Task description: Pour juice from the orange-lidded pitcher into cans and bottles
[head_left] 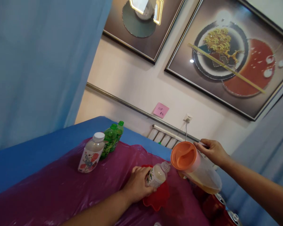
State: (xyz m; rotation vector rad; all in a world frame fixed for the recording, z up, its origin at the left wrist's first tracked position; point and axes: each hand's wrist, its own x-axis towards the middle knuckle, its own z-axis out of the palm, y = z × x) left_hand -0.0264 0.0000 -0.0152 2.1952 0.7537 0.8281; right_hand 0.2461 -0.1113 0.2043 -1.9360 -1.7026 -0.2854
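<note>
My left hand (140, 182) is closed around a small clear bottle (155, 176) with a leaf-patterned white label. Its uncapped mouth leans right, close to the pitcher. My right hand (213, 152) grips the handle of a clear plastic pitcher (204, 177) with an orange lid (183, 155). The pitcher is tipped over to the left, and some yellowish liquid lies along its lower side. Whether liquid is passing between pitcher and bottle cannot be made out. Beneath the bottle lies a red, wavy-edged piece (157, 197), partly hidden by my left hand.
A white-capped bottle (91, 153) with a floral label and two green bottles (110, 139) stand on the purple plastic sheet (61, 185) at left. Red cans (214, 205) stand below the pitcher. Blue curtains (37, 69) hang at both sides; a socket (188, 118) is on the wall.
</note>
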